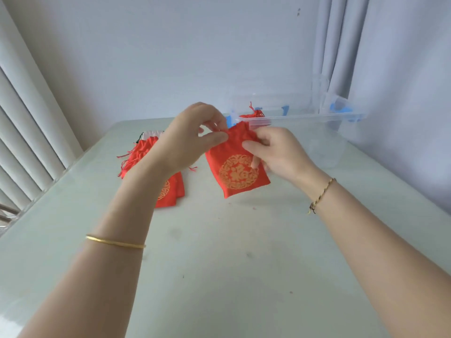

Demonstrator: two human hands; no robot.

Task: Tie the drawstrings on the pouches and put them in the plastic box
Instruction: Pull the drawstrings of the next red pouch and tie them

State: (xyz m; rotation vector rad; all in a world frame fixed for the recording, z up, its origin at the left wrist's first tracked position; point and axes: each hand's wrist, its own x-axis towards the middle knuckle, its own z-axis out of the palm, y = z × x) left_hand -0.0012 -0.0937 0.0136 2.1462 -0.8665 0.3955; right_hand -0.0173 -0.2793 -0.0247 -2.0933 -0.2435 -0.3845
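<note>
1. Your left hand (188, 140) pinches the top left corner of the red pouch (238, 167) between thumb and forefinger, with the other fingers curled above.
2. Your right hand (278, 152) grips the right side of the gathered neck, fingers curled around the cloth. The two hands are close together at the pouch's mouth, but they do not touch.
3. The pouch hangs from your hands over the middle of the table (219, 240), tilted, with its gold round emblem facing you. You cannot tell whether its lower edge touches the tabletop. The drawstring is too small to make out, so you cannot tell whether it is tied.
4. The pile of red pouches (139, 152) lies on the table to the left, partly hidden by your left wrist. A white pouch (152, 134) peeks out at its far edge.
5. The plastic box (305, 117) stands open at the back right of the table, just beyond your hands. It is clear, with blue latches (285, 110).
6. One tied pouch (253, 114) sits inside the box at its left end, with red strings sticking up.
7. A gold bangle (114, 242) circles your left forearm, and a braided bracelet (321, 195) circles your right wrist.
</note>
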